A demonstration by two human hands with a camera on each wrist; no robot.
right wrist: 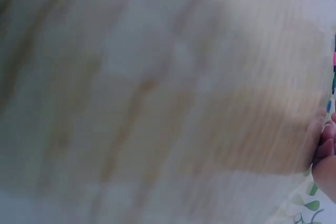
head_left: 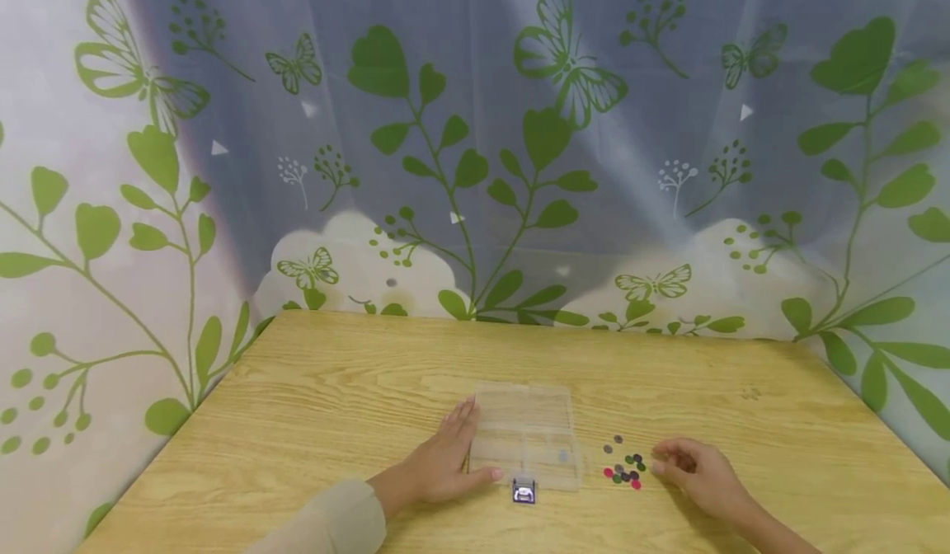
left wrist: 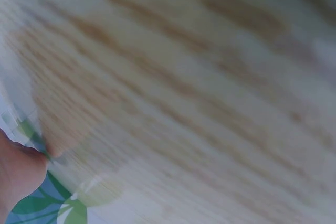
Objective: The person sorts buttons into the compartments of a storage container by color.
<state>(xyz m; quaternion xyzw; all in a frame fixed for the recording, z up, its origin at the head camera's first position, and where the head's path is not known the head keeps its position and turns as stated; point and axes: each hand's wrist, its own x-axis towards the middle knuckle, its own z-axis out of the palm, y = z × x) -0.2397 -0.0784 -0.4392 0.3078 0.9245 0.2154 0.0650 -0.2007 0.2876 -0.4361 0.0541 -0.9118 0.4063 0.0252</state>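
A clear plastic box (head_left: 523, 434) with divided compartments lies open on the table, one pale blue disc (head_left: 562, 456) in its right part. My left hand (head_left: 445, 459) rests against the box's left side, fingers straight and thumb stretched along the front edge. Right of the box lies a loose group of small round discs (head_left: 626, 476) in pink, green, grey and dark colours. At the right edge of this group is my right hand (head_left: 701, 476), its fingers loosely bent. Nothing shows between its fingertips. Only a bit of each hand enters its wrist view.
A small dark blue square piece with a white mark (head_left: 523, 490) is at the box's front edge. The wood-grain table (head_left: 356, 373) runs back to a curtain (head_left: 490, 166) printed with leaves and butterflies.
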